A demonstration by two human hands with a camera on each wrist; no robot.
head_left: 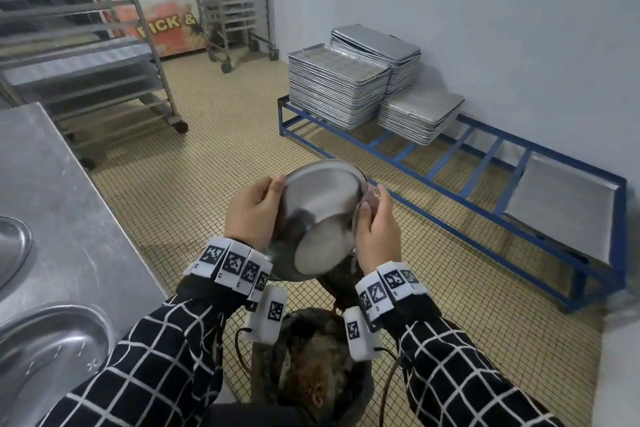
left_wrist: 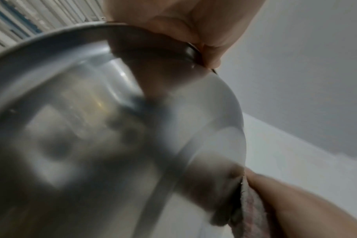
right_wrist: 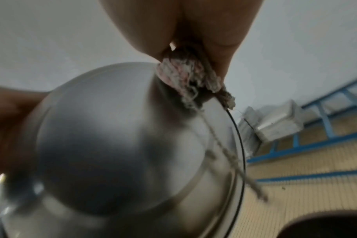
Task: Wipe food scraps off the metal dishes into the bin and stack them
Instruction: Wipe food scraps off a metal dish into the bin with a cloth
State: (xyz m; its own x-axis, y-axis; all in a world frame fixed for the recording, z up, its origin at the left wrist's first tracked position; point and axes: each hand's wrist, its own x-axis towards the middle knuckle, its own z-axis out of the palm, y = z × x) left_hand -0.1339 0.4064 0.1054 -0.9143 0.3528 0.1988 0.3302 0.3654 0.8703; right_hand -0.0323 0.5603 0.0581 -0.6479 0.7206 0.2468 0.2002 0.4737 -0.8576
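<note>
Metal dish (head_left: 320, 218) tilted over bin (head_left: 318, 374) — left hand (head_left: 251, 215) grips its rim, right hand (head_left: 377, 229) pinches cloth (right_wrist: 185, 77) against opposite rim.

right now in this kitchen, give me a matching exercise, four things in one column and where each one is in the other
Things:
1. metal dish
2. cloth
3. bin
4. tray stacks

Places:
a. on the blue rack by the wall
b. on the floor below the hands
c. gripped by the left hand, tilted over the bin
d. pinched in the right hand at the dish's rim

Pairs: 1-c, 2-d, 3-b, 4-a
</note>
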